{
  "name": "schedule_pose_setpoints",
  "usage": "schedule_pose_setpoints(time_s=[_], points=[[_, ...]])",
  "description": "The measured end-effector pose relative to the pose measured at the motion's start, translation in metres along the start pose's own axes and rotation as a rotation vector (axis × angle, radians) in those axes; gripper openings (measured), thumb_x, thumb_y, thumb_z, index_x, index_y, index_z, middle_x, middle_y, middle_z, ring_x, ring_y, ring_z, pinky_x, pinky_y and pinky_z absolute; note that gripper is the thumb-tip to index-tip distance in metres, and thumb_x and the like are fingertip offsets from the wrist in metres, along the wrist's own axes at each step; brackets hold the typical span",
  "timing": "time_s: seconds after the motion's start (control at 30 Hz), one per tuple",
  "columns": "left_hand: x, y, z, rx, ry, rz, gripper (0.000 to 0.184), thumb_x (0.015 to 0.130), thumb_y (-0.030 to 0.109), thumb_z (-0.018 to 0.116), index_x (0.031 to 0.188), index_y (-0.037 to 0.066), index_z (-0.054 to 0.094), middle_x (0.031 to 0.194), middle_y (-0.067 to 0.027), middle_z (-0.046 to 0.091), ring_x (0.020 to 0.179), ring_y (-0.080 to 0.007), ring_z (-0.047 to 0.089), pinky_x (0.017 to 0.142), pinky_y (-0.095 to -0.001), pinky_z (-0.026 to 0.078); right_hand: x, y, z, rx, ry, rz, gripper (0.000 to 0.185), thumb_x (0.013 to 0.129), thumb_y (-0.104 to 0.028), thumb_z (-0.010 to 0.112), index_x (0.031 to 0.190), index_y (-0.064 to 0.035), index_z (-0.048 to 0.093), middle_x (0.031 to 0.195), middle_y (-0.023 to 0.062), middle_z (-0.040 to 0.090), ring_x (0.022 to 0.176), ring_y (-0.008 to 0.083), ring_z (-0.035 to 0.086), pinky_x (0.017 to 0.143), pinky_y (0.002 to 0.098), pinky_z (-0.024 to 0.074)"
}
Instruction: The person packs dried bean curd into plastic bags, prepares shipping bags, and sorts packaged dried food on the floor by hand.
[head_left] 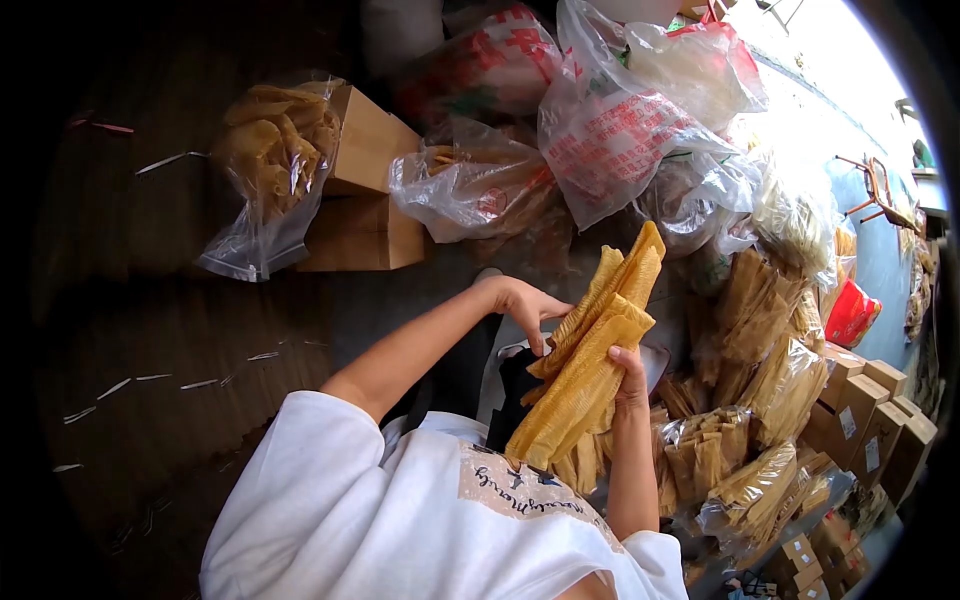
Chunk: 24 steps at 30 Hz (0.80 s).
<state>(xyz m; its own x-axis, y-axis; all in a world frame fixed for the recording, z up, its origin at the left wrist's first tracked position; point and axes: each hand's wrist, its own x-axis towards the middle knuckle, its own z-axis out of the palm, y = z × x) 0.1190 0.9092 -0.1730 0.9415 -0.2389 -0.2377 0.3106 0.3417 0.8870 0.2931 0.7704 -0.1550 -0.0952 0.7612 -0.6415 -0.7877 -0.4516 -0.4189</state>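
A bundle of long, ridged, dried yellow sheets (pixel 590 365) is held upright at a slant in front of my chest; I cannot tell what food they are. My right hand (pixel 631 378) is closed round the bundle's right side, its thumb lying on the front sheet. On the other side, my left hand (pixel 524 308) grips the bundle's left edge, thumb toward me and some fingertips hidden behind the sheets. Below the bundle, near my lap, more yellow pieces (pixel 580 463) show partly.
Cardboard boxes (pixel 365 145) and a clear bag of yellow pieces (pixel 275 150) stand at the left. Ahead are large plastic bags (pixel 620 130). Several bagged bundles (pixel 785 390) and stacked cartons (pixel 865 420) line the right. A wooden stool (pixel 878 190) stands farther off.
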Motion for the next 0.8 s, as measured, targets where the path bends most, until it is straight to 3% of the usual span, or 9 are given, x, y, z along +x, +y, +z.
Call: schedule_pose_setpoints(time_s=[0.07, 0.13, 0.2, 0.27, 0.33, 0.47, 0.53, 0.73, 0.8], points=[[-0.035, -0.006, -0.041, -0.136, 0.297, -0.157, 0.087, 0.059, 0.007, 0.065, 0.127, 0.009, 0.011, 0.131, -0.0134, 0.01, 0.121, -0.0264, 0.006, 0.096, -0.0343, 0.013, 0.008, 0.009, 0.001, -0.016, 0.036, -0.014, 0.057, 0.056, -0.012, 0.058, 0.107, 0.0007, 0.036, 0.093, 0.0123, 0.049, 0.083, 0.0232, 0.051, 0.072, 0.0328, 0.0445], [-0.066, -0.057, -0.096, 0.233, 0.939, -0.222, 0.076, 0.061, 0.009, 0.061, 0.124, 0.006, 0.019, 0.129, -0.0159, 0.015, 0.119, -0.0247, 0.016, 0.095, -0.0262, 0.019, 0.015, 0.017, -0.001, -0.023, 0.119, -0.017, 0.058, 0.056, -0.012, 0.059, 0.108, 0.0, 0.036, 0.094, 0.0123, 0.048, 0.084, 0.0236, 0.05, 0.073, 0.0332, 0.0438], [-0.104, -0.13, -0.154, 0.56, 1.665, -0.561, 0.058, 0.063, 0.012, 0.056, 0.115, 0.001, 0.034, 0.122, -0.0217, 0.024, 0.113, -0.0327, 0.025, 0.094, -0.0322, 0.021, 0.02, 0.029, 0.001, 0.018, 0.169, -0.016, 0.058, 0.056, -0.011, 0.058, 0.108, -0.0004, 0.035, 0.094, 0.0122, 0.048, 0.085, 0.0238, 0.05, 0.074, 0.0335, 0.0434], [-0.137, -0.156, -0.184, 0.515, 2.102, -0.951, 0.052, 0.064, 0.011, 0.056, 0.111, 0.002, 0.037, 0.122, -0.0211, 0.025, 0.113, -0.0324, 0.025, 0.093, -0.0372, 0.023, 0.025, 0.041, 0.004, 0.051, 0.225, -0.019, 0.058, 0.056, -0.011, 0.058, 0.108, -0.0008, 0.035, 0.095, 0.0121, 0.047, 0.086, 0.024, 0.049, 0.075, 0.0338, 0.043], [-0.16, -0.16, -0.201, 0.205, 2.178, -1.175, 0.048, 0.066, 0.012, 0.055, 0.109, 0.001, 0.038, 0.122, -0.0207, 0.023, 0.113, -0.0312, 0.026, 0.09, -0.0389, 0.026, 0.03, 0.057, 0.01, 0.166, 0.291, -0.081, 0.058, 0.056, -0.009, 0.058, 0.109, -0.0013, 0.034, 0.095, 0.0123, 0.047, 0.087, 0.0244, 0.049, 0.075, 0.0338, 0.043], [-0.178, -0.204, -0.226, 0.029, 2.199, -1.353, 0.042, 0.069, 0.014, 0.053, 0.107, 0.001, 0.041, 0.118, -0.0204, 0.032, 0.109, -0.0293, 0.034, 0.086, -0.0382, 0.032, 0.04, 0.091, 0.016, 0.308, 0.333, -0.073, 0.051, 0.06, -0.009, 0.056, 0.107, -0.0001, 0.038, 0.093, 0.0123, 0.05, 0.084, 0.025, 0.051, 0.074, 0.0349, 0.0439], [-0.207, -0.284, -0.251, -0.663, 2.293, -0.937, 0.037, 0.069, 0.016, 0.052, 0.103, 0.001, 0.046, 0.106, -0.0202, 0.046, 0.099, -0.0289, 0.045, 0.082, -0.0369, 0.037, 0.042, 0.101, 0.02, 0.324, 0.361, -0.068, 0.05, 0.06, -0.008, 0.055, 0.107, -0.0001, 0.038, 0.093, 0.0119, 0.051, 0.084, 0.025, 0.051, 0.075, 0.0351, 0.0437], [-0.169, -0.207, -0.198, -0.109, 1.93, -1.156, 0.028, 0.069, 0.015, 0.049, 0.092, -0.001, 0.053, 0.093, -0.0179, 0.054, 0.086, -0.0304, 0.053, 0.074, -0.0353, 0.042, 0.05, 0.095, 0.045, 0.292, 0.374, -0.076, 0.055, 0.058, -0.009, 0.057, 0.108, -0.0001, 0.036, 0.094, 0.013, 0.048, 0.084, 0.0245, 0.05, 0.074, 0.0341, 0.0439], [-0.167, -0.208, -0.193, -0.068, 1.905, -1.105, 0.027, 0.07, 0.017, 0.046, 0.086, -0.002, 0.056, 0.091, -0.0163, 0.055, 0.084, -0.0303, 0.054, 0.072, -0.0356, 0.043, 0.053, 0.088, 0.05, 0.262, 0.36, -0.085, 0.055, 0.058, -0.01, 0.057, 0.107, 0.0001, 0.036, 0.094, 0.013, 0.048, 0.084, 0.0243, 0.05, 0.074, 0.034, 0.0438]])
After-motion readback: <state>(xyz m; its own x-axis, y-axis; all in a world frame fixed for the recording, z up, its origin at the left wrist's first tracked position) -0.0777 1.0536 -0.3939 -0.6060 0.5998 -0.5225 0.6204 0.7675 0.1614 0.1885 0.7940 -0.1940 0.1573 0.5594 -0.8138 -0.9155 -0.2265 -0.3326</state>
